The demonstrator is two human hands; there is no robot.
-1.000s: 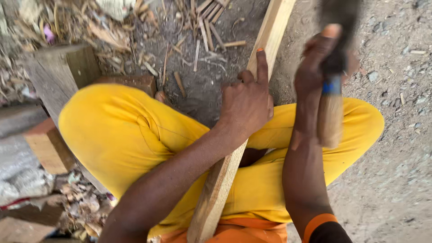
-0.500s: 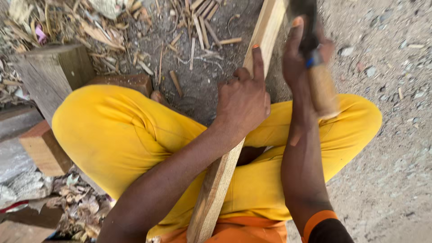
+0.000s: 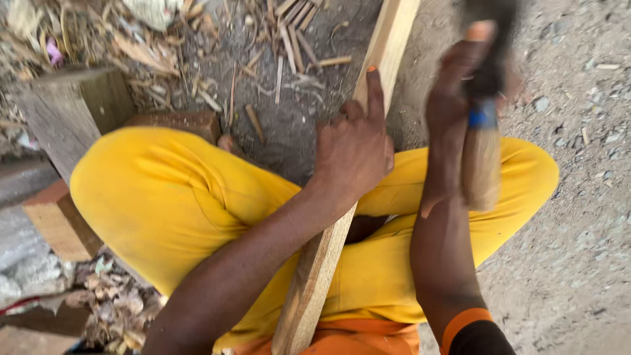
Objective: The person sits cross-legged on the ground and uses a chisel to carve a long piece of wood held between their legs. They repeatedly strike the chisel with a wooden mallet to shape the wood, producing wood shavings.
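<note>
A long wooden plank runs from the bottom centre of the frame up to the upper right, lying across the lap of yellow trousers; the left hand sits at the middle of the frame, clamped on the plank with 1 finger stretched up along its edge; the right hand, blurred, is raised in the upper right, just beside the plank, closed around a wooden-handled tool whose handle points down; the 2 hands are apart; wood chips litter the ground above.
</note>
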